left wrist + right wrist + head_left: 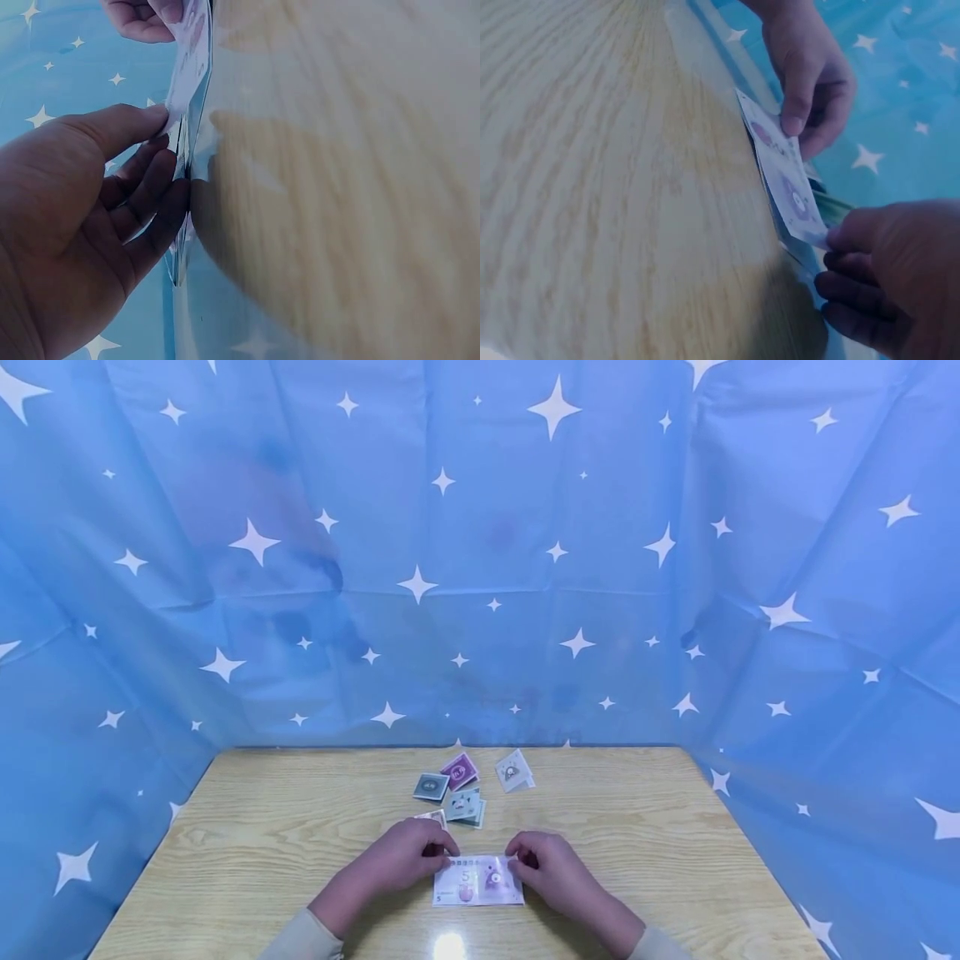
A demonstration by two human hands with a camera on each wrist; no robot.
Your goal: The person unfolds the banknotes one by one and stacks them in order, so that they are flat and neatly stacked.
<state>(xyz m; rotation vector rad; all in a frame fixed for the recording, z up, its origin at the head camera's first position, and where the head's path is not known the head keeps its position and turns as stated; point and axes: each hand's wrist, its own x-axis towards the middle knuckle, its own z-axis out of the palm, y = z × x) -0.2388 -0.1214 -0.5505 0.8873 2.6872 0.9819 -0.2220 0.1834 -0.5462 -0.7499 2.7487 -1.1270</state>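
A pale pink play banknote (480,893) marked with a 5 lies spread between both hands near the front of the table. My left hand (405,856) pinches its far left part between thumb and fingers. At the far right corner my right hand (555,872) pinches it the same way. The right wrist view shows the banknote (784,172) tilted, its printed face up, with the right thumb (851,229) on one corner. In the left wrist view it appears almost edge-on beside the left hand (97,195).
Folded notes lie beyond the hands: a dark teal one (431,787), a purple one (459,770), a light green one (463,806) and a whitish one (514,771). Another note (432,817) is partly hidden behind the left hand. A blue starred curtain (480,568) surrounds the wooden table (637,810).
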